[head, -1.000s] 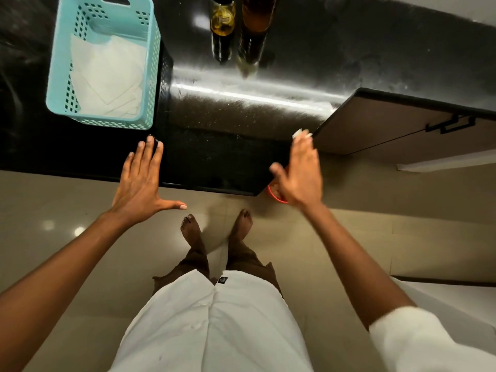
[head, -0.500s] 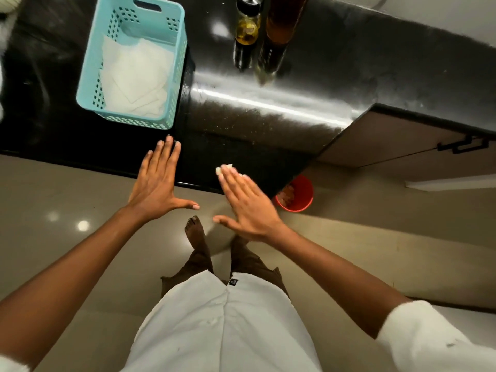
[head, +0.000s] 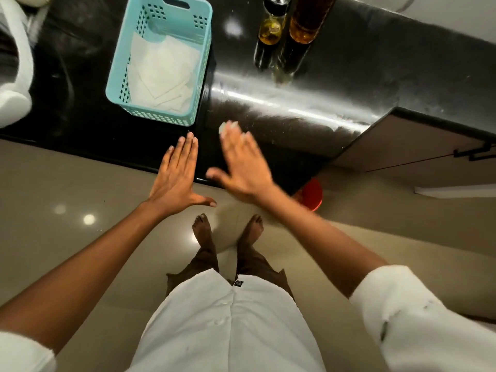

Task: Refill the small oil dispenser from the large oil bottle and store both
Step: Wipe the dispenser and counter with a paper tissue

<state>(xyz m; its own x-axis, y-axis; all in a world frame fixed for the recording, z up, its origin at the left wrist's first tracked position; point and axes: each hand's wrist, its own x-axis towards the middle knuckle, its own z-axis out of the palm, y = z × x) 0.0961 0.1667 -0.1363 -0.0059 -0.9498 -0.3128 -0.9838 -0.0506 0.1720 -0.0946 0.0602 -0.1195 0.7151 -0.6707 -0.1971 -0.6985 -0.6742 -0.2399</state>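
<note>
At the back of the black counter (head: 362, 76) the small oil dispenser (head: 269, 30), holding yellow oil, stands beside the large oil bottle (head: 306, 25) of amber oil. Both are upright, untouched, and cut off by the top of the frame. My left hand (head: 175, 178) lies flat at the counter's front edge with its fingers straight. My right hand (head: 244, 167), blurred by motion, presses a small white tissue (head: 224, 127) onto the counter under its straight fingertips, just right of the left hand.
A teal perforated basket (head: 158, 116) with white paper sheets sits at the left of the counter. A white object (head: 13, 76) lies at the far left. An open cabinet door (head: 416, 146) juts out at right, with a red bucket (head: 311, 194) on the floor below.
My right hand has slid the tissue leftward along the counter from the right corner until it is beside my left hand, then a little further back. The left hand stayed at the edge.
</note>
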